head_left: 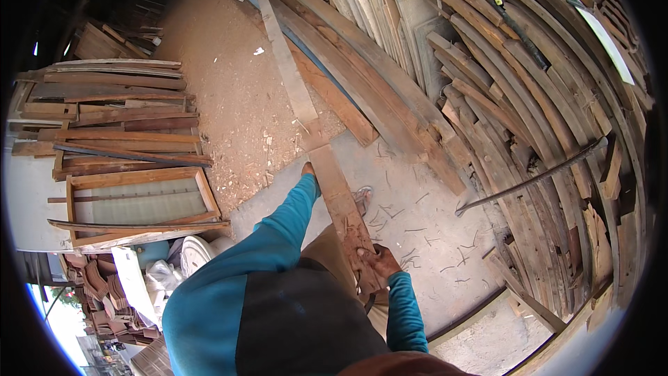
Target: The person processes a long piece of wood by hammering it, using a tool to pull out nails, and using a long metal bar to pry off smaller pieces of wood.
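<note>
I hold a long, worn wooden plank (335, 188) that runs from my waist out over the ground, its far part pale grey. My left hand (308, 169), arm stretched out in a blue sleeve, grips the plank's left edge further up. My right hand (378, 260) clasps the plank's near end at its right side, close to my body. The plank slants up and away toward the leaning timber at the back.
Stacks of planks and a wooden frame (132, 195) lie to the left. Many long boards (501, 97) lean along the right and back. Sawdust (229, 90) covers the ground ahead, and a sandalled foot (362, 200) shows beside the plank. A thin dark strip (529, 179) juts out at right.
</note>
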Demonstrator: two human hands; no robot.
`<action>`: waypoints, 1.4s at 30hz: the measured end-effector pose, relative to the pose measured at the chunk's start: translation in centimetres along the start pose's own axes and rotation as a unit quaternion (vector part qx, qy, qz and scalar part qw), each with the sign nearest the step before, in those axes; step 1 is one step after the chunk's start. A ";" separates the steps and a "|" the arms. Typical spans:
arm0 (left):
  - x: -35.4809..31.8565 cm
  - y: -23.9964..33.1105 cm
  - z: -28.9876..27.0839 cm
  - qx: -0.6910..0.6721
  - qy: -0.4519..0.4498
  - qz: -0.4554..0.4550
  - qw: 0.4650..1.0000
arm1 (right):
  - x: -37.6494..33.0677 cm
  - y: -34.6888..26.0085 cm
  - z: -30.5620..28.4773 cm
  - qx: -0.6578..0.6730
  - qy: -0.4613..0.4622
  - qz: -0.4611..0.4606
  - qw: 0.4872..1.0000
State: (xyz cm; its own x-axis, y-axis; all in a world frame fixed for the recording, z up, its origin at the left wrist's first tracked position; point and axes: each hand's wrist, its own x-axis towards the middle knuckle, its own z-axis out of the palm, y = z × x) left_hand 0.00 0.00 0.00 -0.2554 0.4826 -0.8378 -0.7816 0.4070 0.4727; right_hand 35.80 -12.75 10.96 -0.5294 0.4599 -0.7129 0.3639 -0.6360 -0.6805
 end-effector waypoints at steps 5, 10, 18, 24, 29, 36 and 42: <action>-0.3 -6.3 0.4 -0.017 0.020 0.028 0.999 | -1.2 8.1 -0.7 -0.002 0.055 -0.019 0.998; -0.9 -8.2 -3.2 0.119 -0.196 0.066 0.971 | -7.0 9.7 -2.0 -0.036 0.048 -0.037 0.998; -11.5 -17.3 -0.7 0.229 -0.146 0.046 0.961 | -16.2 16.5 -1.3 -0.064 0.024 -0.042 0.997; -19.1 -22.5 -1.0 0.282 -0.058 0.080 0.954 | -21.3 22.5 -2.8 -0.012 0.071 0.020 0.997; -27.6 -21.9 1.6 0.117 -0.042 -0.019 0.992 | -24.1 19.6 -2.8 -0.041 0.047 0.069 0.996; -20.9 -11.0 -0.7 0.099 -0.055 0.036 0.993 | -24.6 19.2 -2.5 -0.014 0.057 0.105 0.993; -16.8 -7.7 6.0 0.228 -0.092 0.121 0.962 | -25.3 17.7 -2.3 0.019 0.044 0.108 0.993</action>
State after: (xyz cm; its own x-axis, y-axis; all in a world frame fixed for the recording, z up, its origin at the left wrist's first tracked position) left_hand 13.76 -6.64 12.08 -0.2606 0.7176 -0.6459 -0.3706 0.5434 0.7532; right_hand 57.36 -34.23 16.52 -0.3728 0.3620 -0.8544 0.4305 -0.7482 -0.5049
